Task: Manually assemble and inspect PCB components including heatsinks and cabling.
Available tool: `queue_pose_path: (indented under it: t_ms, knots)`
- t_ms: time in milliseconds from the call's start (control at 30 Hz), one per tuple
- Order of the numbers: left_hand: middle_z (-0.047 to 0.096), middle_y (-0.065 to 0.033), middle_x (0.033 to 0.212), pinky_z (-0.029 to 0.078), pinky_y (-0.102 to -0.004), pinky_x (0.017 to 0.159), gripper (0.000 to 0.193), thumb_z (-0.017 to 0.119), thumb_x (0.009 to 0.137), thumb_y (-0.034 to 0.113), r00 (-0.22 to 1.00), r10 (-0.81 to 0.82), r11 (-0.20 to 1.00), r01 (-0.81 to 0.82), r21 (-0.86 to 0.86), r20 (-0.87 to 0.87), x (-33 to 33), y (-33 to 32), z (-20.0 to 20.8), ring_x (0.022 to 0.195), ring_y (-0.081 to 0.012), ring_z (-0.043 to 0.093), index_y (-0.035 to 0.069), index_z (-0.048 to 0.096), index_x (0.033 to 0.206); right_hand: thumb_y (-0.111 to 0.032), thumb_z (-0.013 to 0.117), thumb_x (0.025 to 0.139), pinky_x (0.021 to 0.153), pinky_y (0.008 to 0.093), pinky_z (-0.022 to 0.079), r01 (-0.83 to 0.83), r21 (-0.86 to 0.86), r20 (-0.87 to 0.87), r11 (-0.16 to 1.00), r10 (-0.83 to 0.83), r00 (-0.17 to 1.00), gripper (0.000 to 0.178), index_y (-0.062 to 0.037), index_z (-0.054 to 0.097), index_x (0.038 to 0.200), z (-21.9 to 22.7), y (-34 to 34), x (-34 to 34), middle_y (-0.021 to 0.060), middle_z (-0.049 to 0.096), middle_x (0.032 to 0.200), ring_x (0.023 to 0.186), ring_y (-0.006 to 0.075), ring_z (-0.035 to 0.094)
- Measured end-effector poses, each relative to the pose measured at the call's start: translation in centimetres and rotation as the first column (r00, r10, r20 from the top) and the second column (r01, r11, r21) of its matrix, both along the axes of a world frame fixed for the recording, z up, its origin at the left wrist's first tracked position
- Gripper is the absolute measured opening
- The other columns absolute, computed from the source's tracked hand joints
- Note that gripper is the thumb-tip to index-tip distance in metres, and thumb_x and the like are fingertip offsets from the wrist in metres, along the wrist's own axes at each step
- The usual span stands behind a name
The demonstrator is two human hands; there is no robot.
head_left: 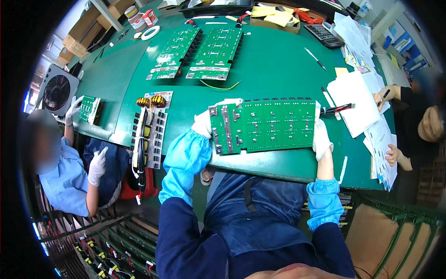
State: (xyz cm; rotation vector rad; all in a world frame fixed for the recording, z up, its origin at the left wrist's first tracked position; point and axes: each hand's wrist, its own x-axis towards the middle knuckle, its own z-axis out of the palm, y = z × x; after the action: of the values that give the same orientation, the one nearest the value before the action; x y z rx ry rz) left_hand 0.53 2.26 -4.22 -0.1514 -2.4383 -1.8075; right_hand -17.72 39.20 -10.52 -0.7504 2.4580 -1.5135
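Note:
A large green circuit board (278, 123) is held up between my two hands over the near edge of the table, its soldered face turned up toward me. My left hand (203, 123), in a white glove, grips the board's left end; its fingertips reach along the top edge. My right hand (321, 139), also white-gloved, grips the right end. Black and red wires (338, 109) stick out past that end. Left of my hands lies another board assembly (151, 130) with copper-wound coils, black parts and bundled cables. My fingers are partly hidden behind the held board.
Two green boards (174, 51) (211, 56) lie farther back, near a yellow-green wire (220, 87). Papers (353, 102), a pen (316, 59) and a calculator (324, 36) are at the right, beside a person writing. At the left, a gloved co-worker handles a small board (89, 110) near a fan (58, 89).

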Motion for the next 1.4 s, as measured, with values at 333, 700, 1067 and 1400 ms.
queue_pose_path:
  t_ms: [333,700,1067,1400]
  knots:
    - [0.062,-0.005,0.128,0.05,-0.0314,0.099,0.043,0.061,0.098,0.014,0.995,0.007,0.931,-0.044,0.362,0.102,0.8,0.4,-0.8,0.113,-0.0133,0.059,0.006,0.053,0.139,-0.054,0.053,0.096,0.041,0.0301,0.036,0.115,0.348,0.376,0.93,-0.251,0.892,0.055,-0.0012,0.064,0.083,15.3,-2.8,3.4,0.0076,0.063,0.063,0.045,0.0156,0.055]
    - [0.063,-0.0073,0.122,0.054,-0.031,0.093,0.047,0.061,0.096,0.009,0.974,-0.153,0.746,0.002,0.666,0.168,0.5,0.4,-0.5,0.107,-0.0144,0.061,0.007,0.05,0.142,-0.016,0.062,0.088,0.061,0.0377,0.054,-0.41,0.877,0.132,0.252,0.693,0.709,0.015,-0.009,0.067,0.101,34.9,-10.7,17.9,0.0074,0.072,0.082,0.075,0.0255,0.072]
    - [0.062,-0.0095,0.121,0.059,-0.0379,0.088,0.045,0.057,0.1,0.014,0.952,-0.244,0.543,-0.025,0.84,0.186,-2.0,0.2,-1.8,0.106,-0.0186,0.062,0.009,0.049,0.143,-0.022,0.071,0.078,0.043,0.0281,0.046,-0.299,0.915,-0.259,0.27,0.963,0.076,0.045,0.0135,0.061,0.103,35.8,-14.4,22.7,0.0051,0.057,0.07,0.057,0.014,0.054]
    - [0.064,-0.0055,0.11,0.057,-0.0299,0.082,0.048,0.063,0.096,0.014,0.988,-0.15,0.821,0.1,0.562,0.043,-1.7,0.6,-1.6,0.096,-0.012,0.062,0.007,0.051,0.142,-0.031,0.069,0.087,0.055,0.0356,0.047,-0.256,0.871,-0.232,0.42,0.81,0.538,0.027,-0.0126,0.069,0.107,29.5,-12.4,20.4,-0.0005,0.061,0.071,0.056,0.0178,0.059]
